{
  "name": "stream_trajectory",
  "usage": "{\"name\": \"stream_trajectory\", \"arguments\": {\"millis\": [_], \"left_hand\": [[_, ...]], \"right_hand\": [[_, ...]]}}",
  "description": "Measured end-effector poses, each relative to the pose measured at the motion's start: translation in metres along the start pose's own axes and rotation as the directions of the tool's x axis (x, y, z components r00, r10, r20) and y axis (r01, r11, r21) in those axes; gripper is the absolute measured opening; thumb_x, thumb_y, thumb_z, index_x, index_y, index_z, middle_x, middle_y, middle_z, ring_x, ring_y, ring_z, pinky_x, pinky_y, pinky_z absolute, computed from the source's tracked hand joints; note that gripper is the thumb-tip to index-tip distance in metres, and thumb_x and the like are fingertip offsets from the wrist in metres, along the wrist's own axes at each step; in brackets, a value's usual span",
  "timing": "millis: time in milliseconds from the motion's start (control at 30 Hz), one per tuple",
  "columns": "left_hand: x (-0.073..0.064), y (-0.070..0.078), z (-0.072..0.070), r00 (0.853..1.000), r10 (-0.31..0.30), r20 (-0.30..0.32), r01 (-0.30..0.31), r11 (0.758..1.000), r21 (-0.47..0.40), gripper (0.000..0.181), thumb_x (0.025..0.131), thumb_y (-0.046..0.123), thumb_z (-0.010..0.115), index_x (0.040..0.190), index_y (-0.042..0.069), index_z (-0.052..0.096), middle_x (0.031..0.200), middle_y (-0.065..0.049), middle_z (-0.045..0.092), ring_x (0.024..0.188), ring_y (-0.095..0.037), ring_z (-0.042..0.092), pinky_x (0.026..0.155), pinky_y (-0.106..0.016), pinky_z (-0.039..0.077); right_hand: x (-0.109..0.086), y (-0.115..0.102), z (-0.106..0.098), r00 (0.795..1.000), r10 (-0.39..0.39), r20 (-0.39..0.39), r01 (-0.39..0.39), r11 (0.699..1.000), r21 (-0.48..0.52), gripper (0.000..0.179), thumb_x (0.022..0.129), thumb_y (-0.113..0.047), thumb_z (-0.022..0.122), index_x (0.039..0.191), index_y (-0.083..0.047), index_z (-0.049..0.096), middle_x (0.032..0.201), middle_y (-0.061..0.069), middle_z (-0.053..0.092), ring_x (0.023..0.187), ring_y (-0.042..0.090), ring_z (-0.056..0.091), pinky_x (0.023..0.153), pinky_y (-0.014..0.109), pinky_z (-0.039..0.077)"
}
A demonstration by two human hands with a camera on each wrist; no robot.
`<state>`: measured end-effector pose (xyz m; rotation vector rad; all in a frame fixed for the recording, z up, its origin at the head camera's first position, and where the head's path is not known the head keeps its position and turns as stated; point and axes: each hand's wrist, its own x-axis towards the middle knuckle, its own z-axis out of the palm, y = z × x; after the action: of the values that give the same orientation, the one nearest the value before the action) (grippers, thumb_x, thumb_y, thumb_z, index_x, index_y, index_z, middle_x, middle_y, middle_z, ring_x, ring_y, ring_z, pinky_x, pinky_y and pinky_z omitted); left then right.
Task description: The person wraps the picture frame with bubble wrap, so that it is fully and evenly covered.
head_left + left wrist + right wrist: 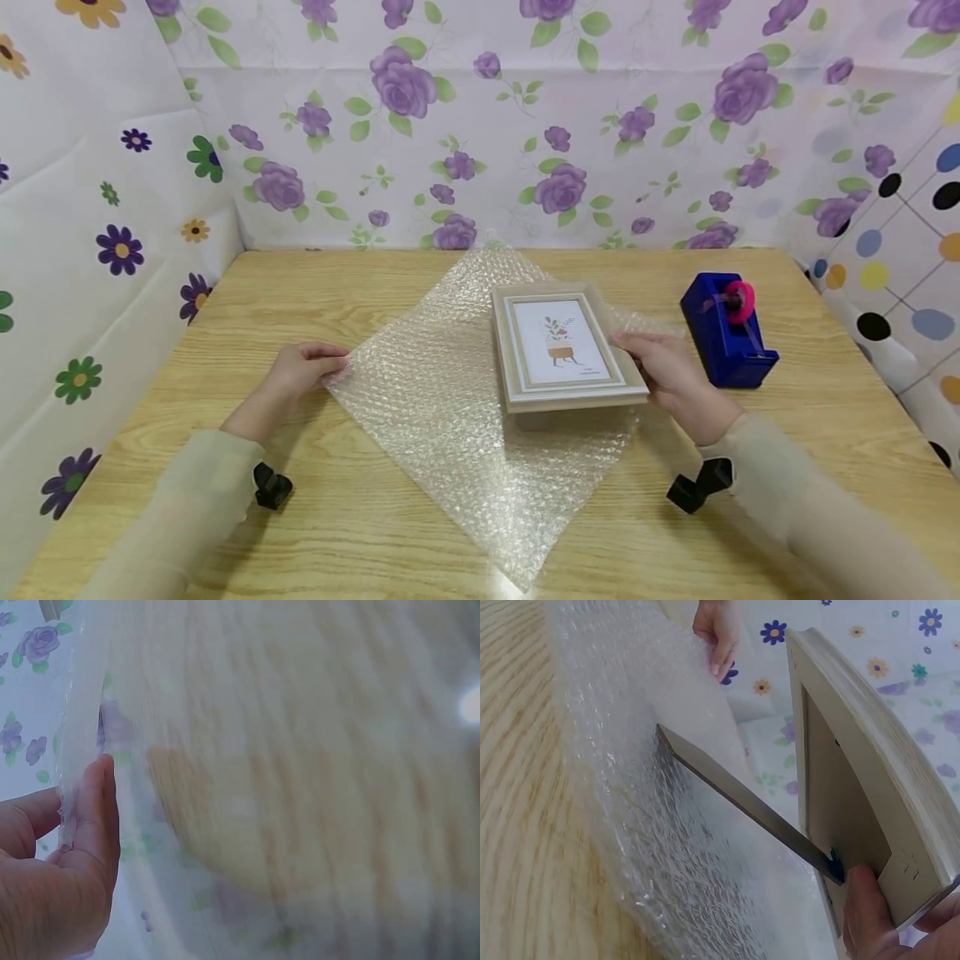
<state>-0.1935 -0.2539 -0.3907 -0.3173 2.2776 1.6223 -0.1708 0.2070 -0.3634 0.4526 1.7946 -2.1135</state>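
A sheet of bubble wrap (442, 367) lies on the table, turned like a diamond. My left hand (303, 371) pinches its left corner between thumb and fingers, and the left wrist view shows the edge lifted in that hand (71, 855). My right hand (671, 375) grips the right side of a pale wooden picture frame (555, 400) with a plant print. The frame is held face up above the wrap. In the right wrist view, the stand leg (742, 806) on the frame's back is swung out toward the bubble wrap (652, 825).
A blue tape dispenser (723, 333) with a pink-cored roll stands right of the right hand. The wooden table (360, 292) meets flowered cloth (480, 125) at the back and patterned cloth at both sides.
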Motion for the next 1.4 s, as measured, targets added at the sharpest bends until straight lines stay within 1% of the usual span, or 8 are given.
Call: {"name": "stream_trajectory", "arguments": {"millis": [100, 167, 233, 367, 667, 900, 1167, 1400], "left_hand": [[-0.001, 0.0, 0.0, 1.0, -0.007, -0.002, 0.007, 1.0, -0.003, 0.043, 0.094, 0.01, 0.059, 0.131, -0.01, 0.049, 0.088, 0.011, 0.061, 0.075, 0.005, 0.061, 0.07, -0.013, 0.053], [-0.001, -0.001, 0.0, 1.0, 0.0, -0.002, 0.0, 1.0, 0.002, 0.043, 0.094, 0.009, 0.058, 0.13, -0.011, 0.049, 0.088, 0.01, 0.062, 0.075, 0.005, 0.061, 0.07, -0.012, 0.053], [-0.003, -0.002, 0.0, 1.0, 0.007, -0.005, -0.007, 1.0, -0.003, 0.042, 0.094, 0.008, 0.058, 0.129, -0.012, 0.049, 0.087, 0.009, 0.061, 0.075, 0.005, 0.061, 0.071, -0.012, 0.053], [-0.004, -0.004, 0.002, 1.0, 0.01, -0.002, -0.01, 0.999, -0.045, 0.04, 0.094, 0.004, 0.056, 0.127, -0.015, 0.048, 0.084, 0.009, 0.061, 0.074, 0.005, 0.061, 0.071, -0.011, 0.053], [-0.005, -0.002, 0.007, 1.0, 0.021, -0.01, -0.021, 0.997, -0.073, 0.038, 0.093, 0.001, 0.056, 0.125, -0.018, 0.048, 0.082, 0.009, 0.06, 0.072, 0.005, 0.061, 0.07, -0.011, 0.053], [-0.004, -0.003, 0.011, 0.999, 0.037, 0.009, -0.036, 0.992, -0.12, 0.037, 0.093, -0.002, 0.054, 0.124, -0.021, 0.046, 0.082, 0.006, 0.06, 0.07, 0.003, 0.062, 0.07, -0.011, 0.054], [-0.002, -0.004, 0.01, 0.999, 0.04, 0.007, -0.04, 0.996, -0.085, 0.033, 0.093, 0.0, 0.054, 0.121, -0.018, 0.05, 0.084, 0.006, 0.059, 0.072, 0.004, 0.06, 0.069, -0.01, 0.053], [-0.001, -0.005, 0.012, 1.0, 0.029, 0.001, -0.029, 0.998, -0.054, 0.033, 0.093, 0.002, 0.055, 0.121, -0.017, 0.051, 0.083, 0.008, 0.06, 0.072, 0.005, 0.059, 0.067, -0.01, 0.052]], "right_hand": [[0.003, 0.001, 0.006, 1.0, 0.008, -0.002, -0.008, 1.0, -0.007, 0.057, 0.095, -0.02, 0.057, 0.14, 0.007, 0.035, 0.07, -0.006, 0.068, 0.065, 0.007, 0.067, 0.06, 0.022, 0.057], [0.004, 0.002, 0.009, 1.0, 0.012, -0.009, -0.011, 1.0, 0.005, 0.051, 0.095, -0.019, 0.057, 0.136, 0.007, 0.041, 0.069, -0.005, 0.068, 0.064, 0.007, 0.067, 0.06, 0.023, 0.057], [0.004, 0.002, 0.011, 1.0, 0.014, -0.016, -0.013, 1.0, 0.011, 0.036, 0.095, -0.019, 0.058, 0.123, 0.003, 0.052, 0.068, -0.005, 0.068, 0.062, 0.008, 0.066, 0.058, 0.023, 0.057], [0.004, 0.002, 0.014, 0.999, 0.019, -0.035, -0.018, 1.0, 0.019, 0.027, 0.094, -0.019, 0.058, 0.112, 0.0, 0.054, 0.067, -0.005, 0.068, 0.06, 0.007, 0.066, 0.056, 0.023, 0.057], [0.006, 0.002, 0.029, 1.0, 0.019, -0.021, -0.019, 0.999, 0.027, 0.056, 0.095, -0.018, 0.057, 0.14, 0.009, 0.036, 0.065, -0.005, 0.068, 0.058, 0.007, 0.066, 0.055, 0.022, 0.056], [0.01, 0.009, 0.039, 0.999, 0.015, -0.042, -0.015, 1.0, 0.021, 0.05, 0.095, -0.017, 0.057, 0.133, 0.012, 0.043, 0.063, -0.004, 0.067, 0.055, 0.007, 0.065, 0.054, 0.022, 0.056], [0.015, 0.02, 0.043, 0.998, 0.03, -0.049, -0.029, 0.999, 0.024, 0.05, 0.097, -0.016, 0.054, 0.137, 0.01, 0.04, 0.063, -0.004, 0.068, 0.055, 0.006, 0.065, 0.055, 0.023, 0.057], [0.021, 0.032, 0.045, 0.999, 0.03, -0.045, -0.027, 0.996, 0.08, 0.037, 0.097, -0.014, 0.053, 0.127, 0.008, 0.047, 0.068, -0.002, 0.068, 0.061, 0.008, 0.066, 0.059, 0.024, 0.058]]}}
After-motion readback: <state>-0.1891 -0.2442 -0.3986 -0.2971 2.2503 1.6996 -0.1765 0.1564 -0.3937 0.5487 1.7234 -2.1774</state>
